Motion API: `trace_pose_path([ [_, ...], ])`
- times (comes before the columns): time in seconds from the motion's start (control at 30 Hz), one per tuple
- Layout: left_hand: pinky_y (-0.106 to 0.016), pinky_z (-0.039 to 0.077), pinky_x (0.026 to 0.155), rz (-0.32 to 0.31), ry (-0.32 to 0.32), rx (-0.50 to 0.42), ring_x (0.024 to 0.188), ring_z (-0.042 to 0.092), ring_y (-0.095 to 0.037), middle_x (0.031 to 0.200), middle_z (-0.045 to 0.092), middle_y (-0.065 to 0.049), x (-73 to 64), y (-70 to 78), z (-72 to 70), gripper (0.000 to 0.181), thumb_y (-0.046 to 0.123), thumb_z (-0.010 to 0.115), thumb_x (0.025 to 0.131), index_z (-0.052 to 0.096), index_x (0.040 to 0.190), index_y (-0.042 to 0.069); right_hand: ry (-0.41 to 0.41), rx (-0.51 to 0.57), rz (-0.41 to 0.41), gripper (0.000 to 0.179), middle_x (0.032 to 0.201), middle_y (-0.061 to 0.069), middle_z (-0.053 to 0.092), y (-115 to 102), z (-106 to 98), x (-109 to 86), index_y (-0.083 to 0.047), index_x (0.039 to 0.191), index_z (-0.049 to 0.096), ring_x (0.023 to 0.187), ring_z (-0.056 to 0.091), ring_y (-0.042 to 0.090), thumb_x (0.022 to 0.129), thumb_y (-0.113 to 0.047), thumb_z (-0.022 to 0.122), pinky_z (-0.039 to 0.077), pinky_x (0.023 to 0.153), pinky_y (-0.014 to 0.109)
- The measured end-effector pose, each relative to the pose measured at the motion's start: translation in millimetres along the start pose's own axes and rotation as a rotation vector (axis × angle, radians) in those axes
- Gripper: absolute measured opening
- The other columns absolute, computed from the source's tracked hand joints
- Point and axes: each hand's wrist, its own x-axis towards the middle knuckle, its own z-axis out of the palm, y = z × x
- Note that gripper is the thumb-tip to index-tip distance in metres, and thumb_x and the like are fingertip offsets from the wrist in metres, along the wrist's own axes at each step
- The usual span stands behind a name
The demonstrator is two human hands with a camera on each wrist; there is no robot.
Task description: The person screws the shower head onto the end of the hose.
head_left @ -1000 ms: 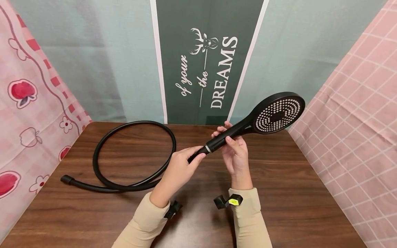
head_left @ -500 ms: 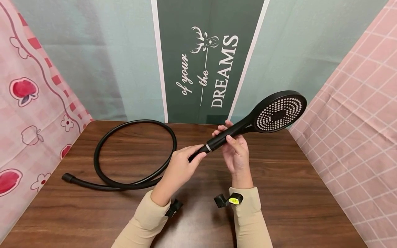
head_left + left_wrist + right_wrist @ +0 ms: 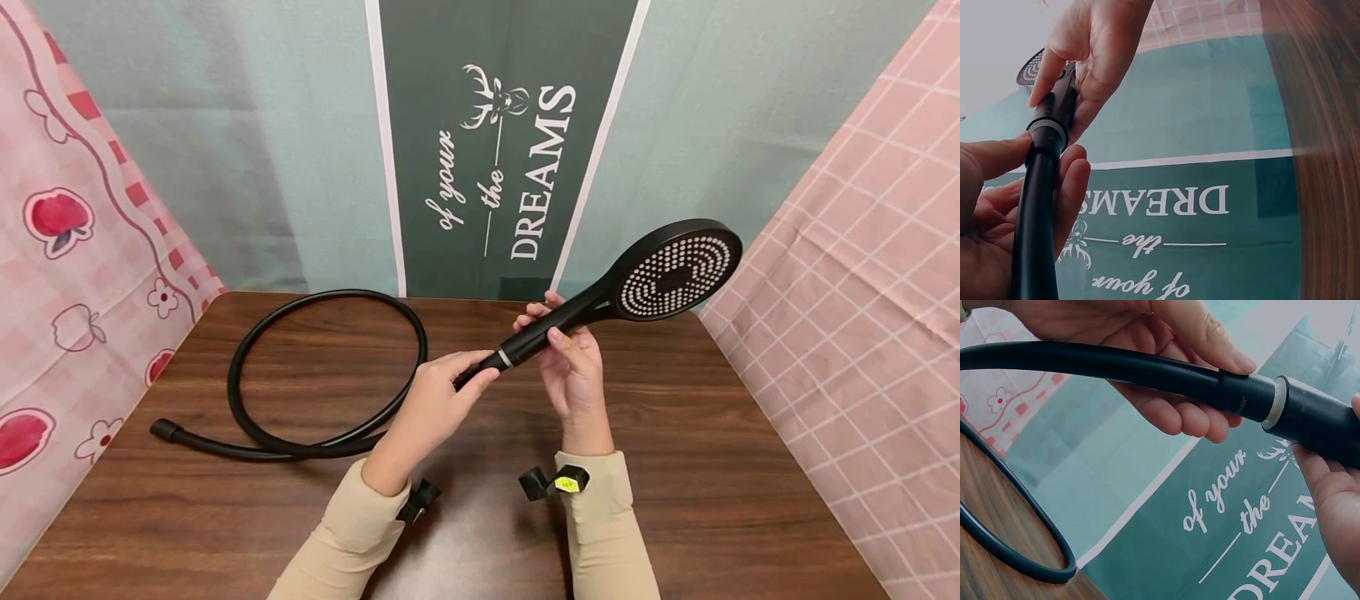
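Note:
A black shower head (image 3: 675, 271) with pale nozzles is held up at a tilt, its face toward the head camera. My right hand (image 3: 572, 367) grips its handle, thumb on the near side. My left hand (image 3: 438, 400) pinches the end fitting (image 3: 1247, 397) of a black shower hose (image 3: 330, 450), thumb and fingers around it. A pale ring (image 3: 1277, 403) shows between the fitting and the handle's end, which stand in line. From my left hand the hose runs back to a loop on the table, its free end (image 3: 165, 430) lying at the left.
The brown wooden table (image 3: 697, 475) ends at a green cloth backdrop (image 3: 315, 167) with white lettering. Pink patterned cloth (image 3: 97, 250) hangs on the left, and pink checked cloth (image 3: 862, 292) on the right. A small camera is strapped at each wrist.
Both hands keep their holds on the shower head and the hose fitting. Only a slight shift of the whole head view shows, and the hose loop lies as before.

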Motion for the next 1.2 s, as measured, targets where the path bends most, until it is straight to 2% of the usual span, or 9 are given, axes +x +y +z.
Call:
trace_pose_path([
  [0.47,-0.024,0.050,0.065,0.068,0.058,0.067,0.076,0.061,-0.010,0.101,0.074,-0.005,-1.8,-0.9,4.9,0.027,0.022,0.068,0.095,0.073,0.119,0.009,0.006,0.002,-0.005,0.035,0.116,0.015,0.070,0.0,-0.3,0.4,0.002,0.132,0.053,0.108,0.070,0.025,0.097,0.004,0.055,0.051,0.101,0.037],
  [0.7,-0.025,0.050,0.069,-0.017,0.030,0.008,0.079,0.061,-0.010,0.102,0.074,-0.005,-1.9,0.4,2.4,0.029,0.024,0.068,0.096,0.072,0.122,0.011,0.008,0.011,-0.002,0.036,0.115,0.016,0.069,-0.8,1.0,0.9,0.002,0.132,0.051,0.107,0.070,0.026,0.097,0.005,0.055,0.052,0.101,0.037],
  [0.83,-0.025,0.049,0.068,-0.041,0.018,-0.004,0.077,0.059,-0.010,0.099,0.073,-0.004,-1.6,1.4,1.4,0.029,0.025,0.068,0.096,0.072,0.121,0.012,0.007,0.014,-0.002,0.036,0.115,0.016,0.069,-0.7,1.3,1.1,0.003,0.132,0.051,0.107,0.070,0.027,0.097,0.005,0.055,0.052,0.101,0.037],
  [1.2,-0.023,0.047,0.064,0.011,0.029,0.043,0.072,0.056,-0.010,0.095,0.072,-0.004,-1.9,1.8,3.0,0.027,0.024,0.067,0.096,0.073,0.118,0.009,0.005,0.012,-0.005,0.035,0.115,0.016,0.069,-0.9,0.8,0.8,0.003,0.132,0.051,0.107,0.069,0.026,0.097,0.005,0.055,0.052,0.101,0.037],
])
